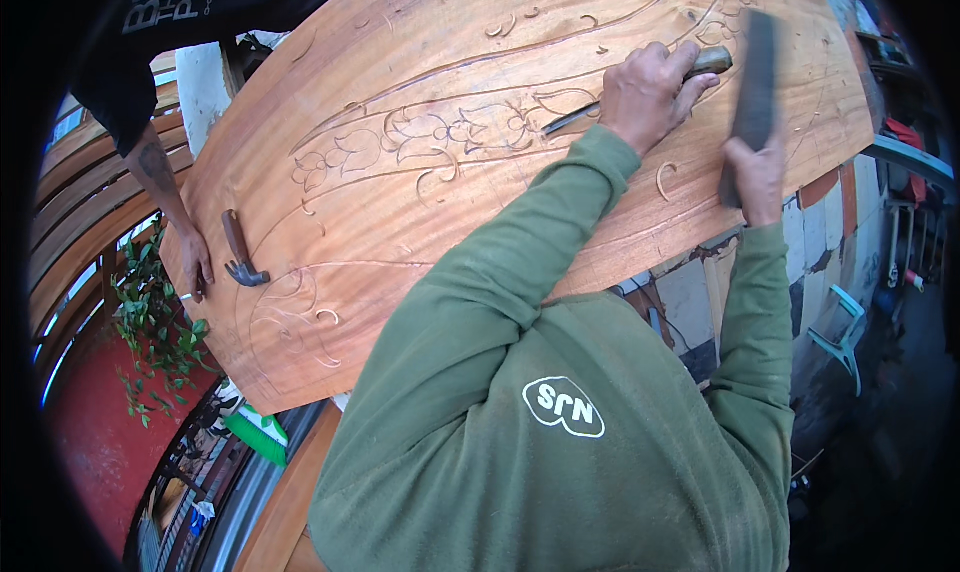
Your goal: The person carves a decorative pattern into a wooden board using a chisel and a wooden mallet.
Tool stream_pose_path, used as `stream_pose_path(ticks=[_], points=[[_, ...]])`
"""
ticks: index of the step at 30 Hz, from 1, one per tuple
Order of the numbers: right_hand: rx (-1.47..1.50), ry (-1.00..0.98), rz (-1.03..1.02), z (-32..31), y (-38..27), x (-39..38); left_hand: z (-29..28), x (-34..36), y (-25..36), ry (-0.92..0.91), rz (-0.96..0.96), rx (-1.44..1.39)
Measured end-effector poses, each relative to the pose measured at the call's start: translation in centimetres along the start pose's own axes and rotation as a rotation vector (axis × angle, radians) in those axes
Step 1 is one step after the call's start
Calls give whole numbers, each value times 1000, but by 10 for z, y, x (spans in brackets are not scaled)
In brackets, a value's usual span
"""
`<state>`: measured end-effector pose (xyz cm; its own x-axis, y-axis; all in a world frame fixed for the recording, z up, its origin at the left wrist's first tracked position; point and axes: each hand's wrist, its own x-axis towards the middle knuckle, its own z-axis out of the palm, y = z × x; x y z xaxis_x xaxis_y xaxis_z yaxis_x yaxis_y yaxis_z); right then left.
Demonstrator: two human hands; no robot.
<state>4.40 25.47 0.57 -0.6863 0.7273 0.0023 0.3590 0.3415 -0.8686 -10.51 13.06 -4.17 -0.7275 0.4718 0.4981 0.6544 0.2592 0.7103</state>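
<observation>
My left hand (645, 97) grips a gouge (574, 118) by its handle, the blade resting low over the carved floral lines of a large wooden panel (420, 222). In my right hand (755, 172) is a dark, flat bar-shaped striker (752, 72), blurred by motion and held upright beside the gouge's handle end, apart from it. Curled shavings lie on the panel around both hands.
A claw hammer (248, 272) lies on the panel's left part, near another person's hand (195, 257) at the edge. A plant (145, 322) and a green broom (255, 432) are below left. A pale blue plastic chair (840, 342) stands at right.
</observation>
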Motion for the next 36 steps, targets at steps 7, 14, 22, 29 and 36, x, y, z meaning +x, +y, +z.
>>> stream_pose_path(ticks=[7, 14, 22, 29, 36], points=[[76, 131, 105, -24, -15, -13, -7, -12, 3, -51, 66, -117], [-178, 31, -92, -18, 1, -62, -26, -17, 9, -105, 89, -184], [-138, 119, 16, -1, -8, -96, -40, -17, 11, -192, 237, -296], [-24, 102, 27, -2, -26, -122, -34, -27, 43, -155, 211, 92], [688, 542, 108, -10, -14, -128, -24, -34, 47, -107, 267, 108]])
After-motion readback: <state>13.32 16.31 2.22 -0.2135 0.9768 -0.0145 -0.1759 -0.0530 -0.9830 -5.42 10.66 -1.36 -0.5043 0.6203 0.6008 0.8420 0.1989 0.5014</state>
